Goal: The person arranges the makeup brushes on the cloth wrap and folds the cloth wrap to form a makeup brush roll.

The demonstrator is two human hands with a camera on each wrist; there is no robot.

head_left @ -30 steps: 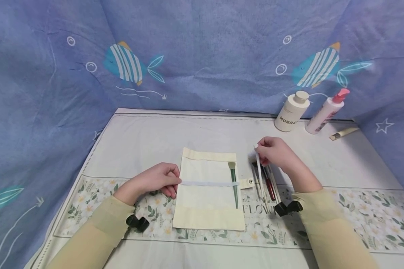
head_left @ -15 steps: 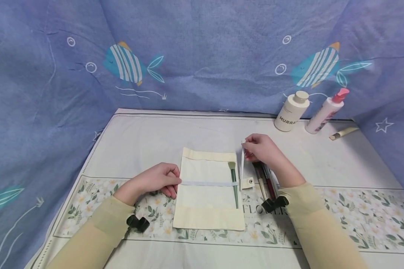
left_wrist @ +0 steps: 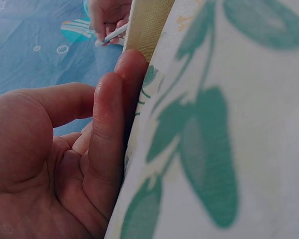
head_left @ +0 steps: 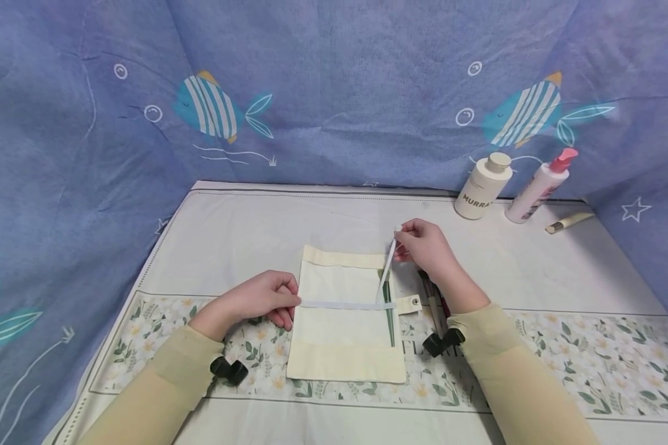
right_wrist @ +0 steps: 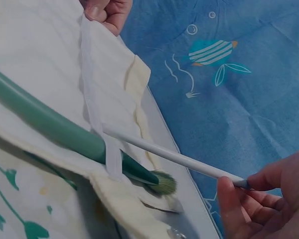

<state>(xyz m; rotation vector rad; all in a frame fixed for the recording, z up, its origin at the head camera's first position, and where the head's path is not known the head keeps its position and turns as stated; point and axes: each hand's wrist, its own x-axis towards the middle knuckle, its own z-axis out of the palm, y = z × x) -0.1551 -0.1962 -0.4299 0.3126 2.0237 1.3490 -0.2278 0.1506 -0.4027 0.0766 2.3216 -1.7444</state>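
Observation:
A cream cloth brush roll (head_left: 339, 364) lies unrolled, a pale elastic band (head_left: 334, 305) across its middle. My left hand (head_left: 269, 298) pinches its left edge at the band's end. Under the band near the right edge sits a green makeup brush (right_wrist: 45, 117), bristles at the far end. My right hand (head_left: 423, 247) pinches a slim white makeup brush (right_wrist: 174, 157) near its top, above the roll's far right corner. The white brush slants down, its lower tip right at the band, left of the green brush. Fingers partly hide its upper end.
More makeup brushes (head_left: 434, 303) lie right of the roll, partly under my right wrist. A snap strap (head_left: 409, 304) sticks out from the roll's right edge. At the back right stand a white bottle (head_left: 481, 185) and a pink-topped pump bottle (head_left: 540, 188); a beige flat object (head_left: 570, 222) lies beside them.
My right hand has carried the white brush left from the loose brushes to the roll, and its lower end now tilts onto the band. My left hand stays at the roll's edge.

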